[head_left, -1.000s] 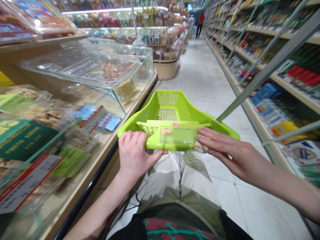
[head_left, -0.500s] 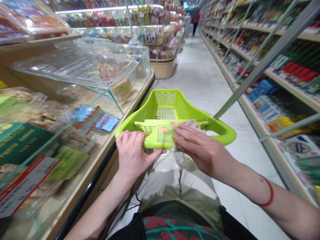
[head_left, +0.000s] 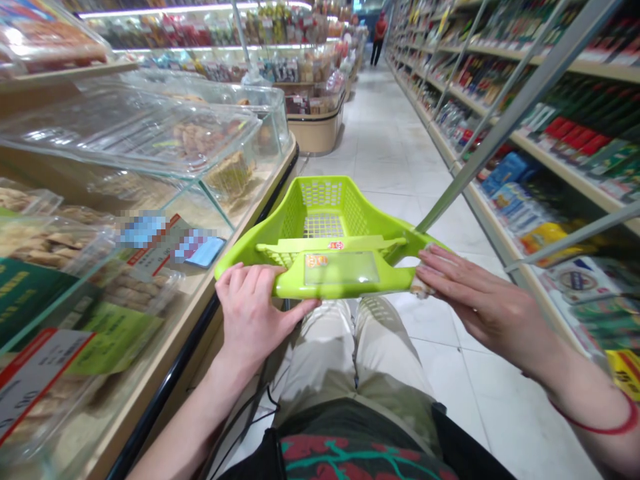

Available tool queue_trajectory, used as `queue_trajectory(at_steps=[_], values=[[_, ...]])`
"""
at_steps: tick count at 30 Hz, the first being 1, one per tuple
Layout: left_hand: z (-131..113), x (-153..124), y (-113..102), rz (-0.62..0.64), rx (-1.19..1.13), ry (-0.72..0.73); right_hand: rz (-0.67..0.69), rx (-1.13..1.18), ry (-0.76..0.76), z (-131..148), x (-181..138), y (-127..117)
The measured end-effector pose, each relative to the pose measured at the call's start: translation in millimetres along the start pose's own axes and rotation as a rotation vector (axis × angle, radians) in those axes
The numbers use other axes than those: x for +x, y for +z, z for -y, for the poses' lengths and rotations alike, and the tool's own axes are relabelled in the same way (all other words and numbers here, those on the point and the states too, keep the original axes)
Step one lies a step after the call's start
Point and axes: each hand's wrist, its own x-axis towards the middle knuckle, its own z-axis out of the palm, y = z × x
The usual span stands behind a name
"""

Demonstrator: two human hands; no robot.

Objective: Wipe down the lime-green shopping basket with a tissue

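Observation:
A lime-green shopping cart (head_left: 340,268) stands right in front of my legs, its handle bar toward me and its perforated basket (head_left: 367,208) stretching away. My left hand (head_left: 256,300) is wrapped over the left part of the handle, thumb underneath. At the handle's right end, my right hand (head_left: 483,300) presses a crumpled pale cloth (head_left: 421,288) against the green plastic. Most of the cloth is hidden beneath the fingers. A clear panel and small stickers are on the handle's middle.
Glass food bins (head_left: 210,180) with price tags line a counter on the left, close to the cart. Stocked shelves (head_left: 560,153) run along the right behind slanting metal bars (head_left: 515,113). A tiled aisle (head_left: 383,127) leads ahead to a distant person (head_left: 379,39).
My right hand has slid right with the cloth, from the middle of the handle to its right end, uncovering the panel. My left hand keeps its hold.

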Motion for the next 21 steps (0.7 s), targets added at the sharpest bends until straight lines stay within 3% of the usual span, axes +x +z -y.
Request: queue_trajectory(at_steps=[5,15,21], values=[[-0.9,0.2,-0.9,0.003,-0.016,-0.010,-0.041,-0.011,-0.027,4.8,4.8,4.3],[1.2,-1.4,-1.7,0.033,-0.006,-0.020,-0.135,0.023,-0.240,40.7,37.1,56.5],[2.7,-0.1,-0.8,0.012,-0.011,0.014,-0.142,-0.096,-0.273,27.0,20.8,49.6]])
